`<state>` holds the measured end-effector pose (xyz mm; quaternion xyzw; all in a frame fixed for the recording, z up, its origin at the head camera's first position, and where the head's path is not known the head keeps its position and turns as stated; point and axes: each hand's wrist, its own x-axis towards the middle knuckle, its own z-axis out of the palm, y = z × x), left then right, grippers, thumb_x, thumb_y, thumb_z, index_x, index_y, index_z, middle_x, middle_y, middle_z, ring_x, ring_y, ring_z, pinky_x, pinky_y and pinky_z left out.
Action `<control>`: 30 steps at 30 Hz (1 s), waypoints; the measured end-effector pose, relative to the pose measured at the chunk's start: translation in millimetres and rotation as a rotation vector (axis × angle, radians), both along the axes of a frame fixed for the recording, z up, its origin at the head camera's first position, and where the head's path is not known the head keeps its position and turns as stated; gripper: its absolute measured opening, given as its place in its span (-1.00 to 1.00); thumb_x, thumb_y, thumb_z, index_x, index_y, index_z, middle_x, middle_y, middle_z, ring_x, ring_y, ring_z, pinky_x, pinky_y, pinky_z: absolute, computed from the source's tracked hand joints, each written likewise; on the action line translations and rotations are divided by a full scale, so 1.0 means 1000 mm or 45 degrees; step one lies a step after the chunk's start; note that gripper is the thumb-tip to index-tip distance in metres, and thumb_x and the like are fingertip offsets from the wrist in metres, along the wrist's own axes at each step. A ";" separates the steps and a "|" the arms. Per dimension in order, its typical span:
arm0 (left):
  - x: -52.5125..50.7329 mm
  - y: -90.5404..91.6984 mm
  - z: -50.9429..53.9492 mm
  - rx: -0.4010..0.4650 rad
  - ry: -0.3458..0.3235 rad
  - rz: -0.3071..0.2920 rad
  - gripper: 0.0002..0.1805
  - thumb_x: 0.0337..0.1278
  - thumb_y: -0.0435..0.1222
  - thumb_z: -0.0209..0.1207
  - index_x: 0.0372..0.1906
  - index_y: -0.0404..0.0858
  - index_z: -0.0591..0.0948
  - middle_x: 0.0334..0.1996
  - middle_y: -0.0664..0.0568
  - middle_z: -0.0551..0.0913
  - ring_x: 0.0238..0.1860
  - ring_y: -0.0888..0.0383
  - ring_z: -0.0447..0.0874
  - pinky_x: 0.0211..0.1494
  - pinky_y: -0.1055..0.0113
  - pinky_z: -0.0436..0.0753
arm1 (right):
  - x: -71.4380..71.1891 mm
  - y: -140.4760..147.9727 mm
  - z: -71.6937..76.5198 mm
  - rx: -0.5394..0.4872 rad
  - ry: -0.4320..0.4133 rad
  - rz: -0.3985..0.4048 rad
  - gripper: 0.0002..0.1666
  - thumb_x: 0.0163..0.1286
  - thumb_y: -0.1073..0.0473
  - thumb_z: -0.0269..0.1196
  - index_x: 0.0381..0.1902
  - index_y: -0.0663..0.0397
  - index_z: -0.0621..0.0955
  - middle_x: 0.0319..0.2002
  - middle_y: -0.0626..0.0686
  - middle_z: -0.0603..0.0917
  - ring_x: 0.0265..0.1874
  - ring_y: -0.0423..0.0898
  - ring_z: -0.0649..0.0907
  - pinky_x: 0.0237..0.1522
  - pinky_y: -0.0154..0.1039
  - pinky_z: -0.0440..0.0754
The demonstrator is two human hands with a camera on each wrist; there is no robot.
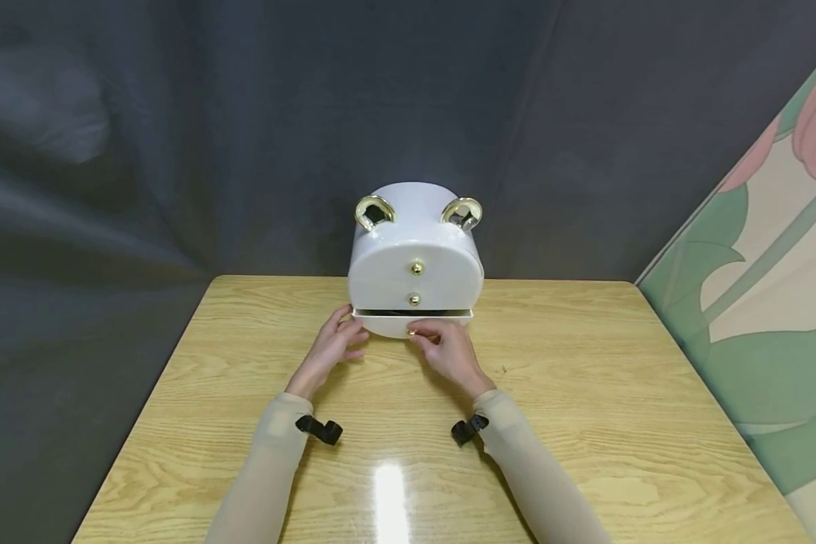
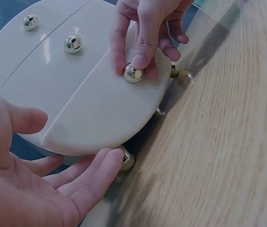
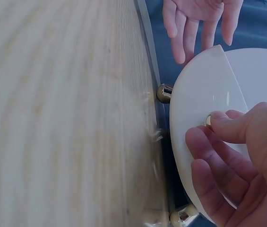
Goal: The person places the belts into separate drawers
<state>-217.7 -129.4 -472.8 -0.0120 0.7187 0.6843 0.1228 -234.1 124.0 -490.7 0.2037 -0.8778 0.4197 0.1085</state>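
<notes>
A rounded white drawer box (image 1: 415, 283) with two gold ear-shaped rings stands at the back of the wooden table. Its bottom drawer (image 1: 384, 325) is pulled out a little, with a dark gap along its top edge. My right hand (image 1: 451, 355) pinches the small gold knob (image 2: 133, 73) of that drawer between thumb and fingers. At the box's lower left side, my left hand (image 1: 329, 344) has its fingers loosely extended, near or touching the drawer's edge; nothing is gripped in it. Two more gold knobs show on the upper drawers, one being the middle knob (image 1: 415, 300).
Gold ball feet (image 3: 164, 93) hold the box off the wooden table (image 1: 571, 423). Behind it hangs a dark curtain (image 1: 408, 91). A panel with a flower pattern (image 1: 775, 302) borders the right side. Black camera straps (image 1: 319, 429) sit on both wrists.
</notes>
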 end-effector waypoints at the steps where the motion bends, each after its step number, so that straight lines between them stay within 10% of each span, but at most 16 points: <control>1: 0.000 0.000 0.000 0.003 -0.002 0.001 -0.28 0.72 -0.07 -0.04 0.75 -0.14 0.03 0.59 -0.32 0.32 0.49 -0.28 0.48 0.40 -0.05 0.65 | -0.001 0.000 0.000 -0.006 -0.006 -0.004 -0.79 0.40 0.27 0.47 -0.03 -0.01 0.86 -0.13 -0.02 0.89 -0.27 -0.17 0.79 -0.22 -0.36 0.69; 12: 0.000 0.003 0.001 -0.004 0.004 -0.026 -0.34 0.73 -0.09 -0.05 0.72 -0.12 0.12 0.60 -0.28 0.33 0.49 -0.26 0.49 0.38 -0.04 0.67 | -0.010 0.002 -0.001 -0.126 -0.099 -0.018 -0.79 0.42 0.29 0.45 -0.02 0.04 0.85 -0.17 0.07 0.89 -0.52 -0.11 0.79 -0.42 -0.39 0.67; 22: -0.002 0.004 0.001 -0.006 -0.002 -0.015 -0.32 0.73 -0.11 -0.05 0.73 -0.15 0.09 0.60 -0.28 0.33 0.50 -0.28 0.48 0.41 -0.08 0.64 | -0.014 0.001 -0.004 -0.123 -0.091 -0.038 -0.78 0.43 0.26 0.45 0.01 0.03 0.85 -0.08 0.06 0.88 -0.37 -0.07 0.82 -0.29 -0.32 0.73; 30: 0.004 -0.003 0.004 -0.092 0.053 -0.044 -0.31 0.73 -0.08 -0.05 0.73 -0.18 0.09 0.62 -0.31 0.28 0.50 -0.29 0.47 0.39 -0.08 0.66 | 0.010 0.023 0.018 -0.014 -0.078 -0.117 -0.68 0.57 0.08 0.34 0.18 0.01 0.79 0.05 0.08 0.85 -0.31 0.02 0.83 -0.27 -0.18 0.78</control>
